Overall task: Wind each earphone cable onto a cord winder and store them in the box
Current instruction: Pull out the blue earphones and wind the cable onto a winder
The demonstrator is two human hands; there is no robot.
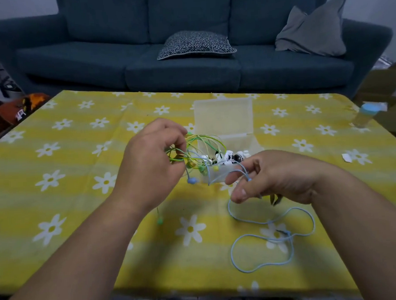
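Note:
My left hand (151,157) holds a tangle of green and yellow earphone cables (201,142) above the table, in front of the clear plastic box (225,173). The box lid (222,116) stands open behind it, and white and black cord winders (229,157) lie inside. A blue earbud (192,180) hangs below the tangle, and a green earbud (160,220) dangles lower. My right hand (269,176) pinches a light blue earphone cable (275,237) that runs from the tangle and loops down onto the tablecloth at the right.
The table carries a yellow cloth with white daisies (79,179). A small bottle with a blue cap (367,113) stands at the right edge, with a white paper scrap (346,157) near it. A blue sofa (187,58) with cushions lies behind.

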